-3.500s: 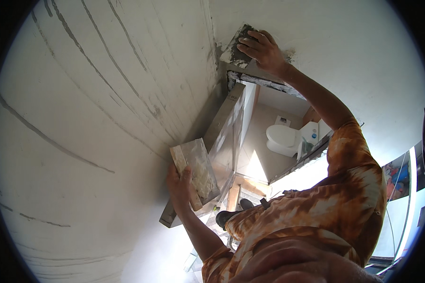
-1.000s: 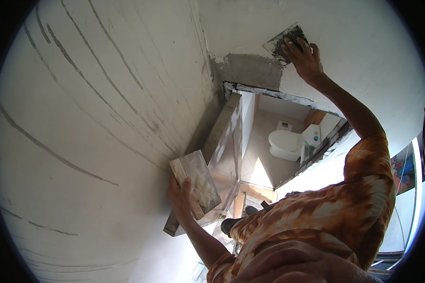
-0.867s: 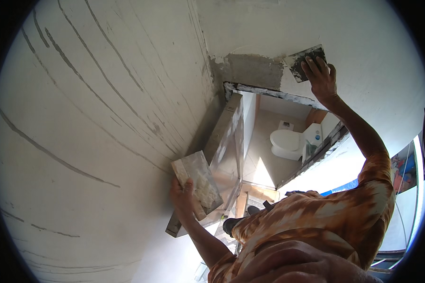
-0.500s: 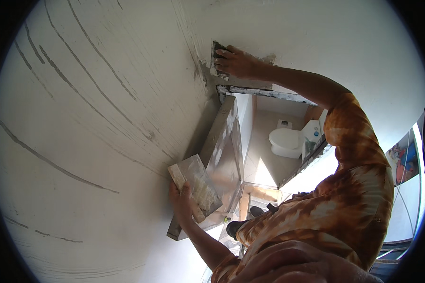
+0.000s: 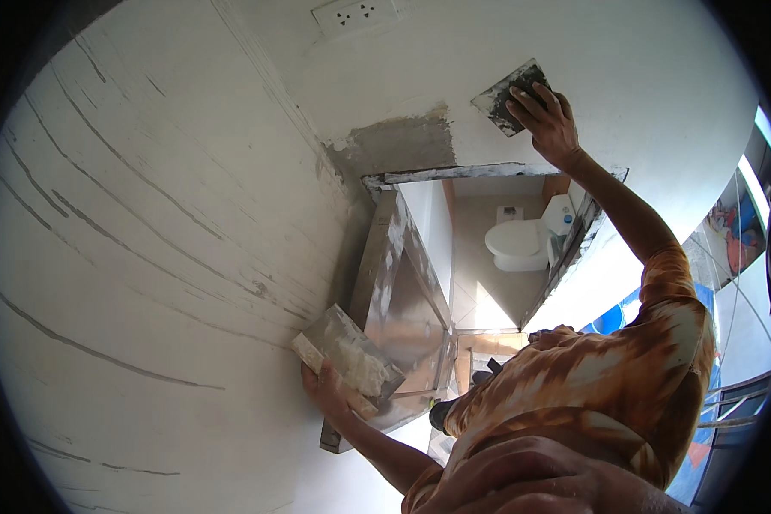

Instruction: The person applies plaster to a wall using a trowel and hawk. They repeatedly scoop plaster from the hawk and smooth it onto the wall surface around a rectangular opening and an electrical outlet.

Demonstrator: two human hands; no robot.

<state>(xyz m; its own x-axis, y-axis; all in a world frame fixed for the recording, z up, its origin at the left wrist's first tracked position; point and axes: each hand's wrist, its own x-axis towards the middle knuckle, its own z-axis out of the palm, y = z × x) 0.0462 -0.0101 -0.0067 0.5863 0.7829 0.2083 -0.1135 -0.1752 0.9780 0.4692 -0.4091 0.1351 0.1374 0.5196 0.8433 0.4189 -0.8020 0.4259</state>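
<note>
My right hand (image 5: pixel 550 130) grips a wide, dark putty knife (image 5: pixel 494 103) with white smears, its blade held at or close to the white wall above the doorway. To its left, a rough grey patch (image 5: pixel 403 144) lies above the door frame. Lower down, my left hand (image 5: pixel 322 394) is closed around the pale edge strip of a flat metal trowel (image 5: pixel 327 327). A lump of cream-coloured putty (image 5: pixel 364 373) sits on the trowel's face. The trowel is beside the left wall, in front of the open door.
A brown door (image 5: pixel 377 257) stands open along the left wall (image 5: pixel 163 291), which bears long grey streaks. Through the doorway is a white toilet (image 5: pixel 516 244). A wall socket (image 5: pixel 355 15) is at the top. A blue container (image 5: pixel 610 319) is down to the right.
My right hand has swept the putty knife right, away from the corner, uncovering the grey patch. My left hand still holds the trowel, slightly lower in view. The view has shifted, bringing in the socket.
</note>
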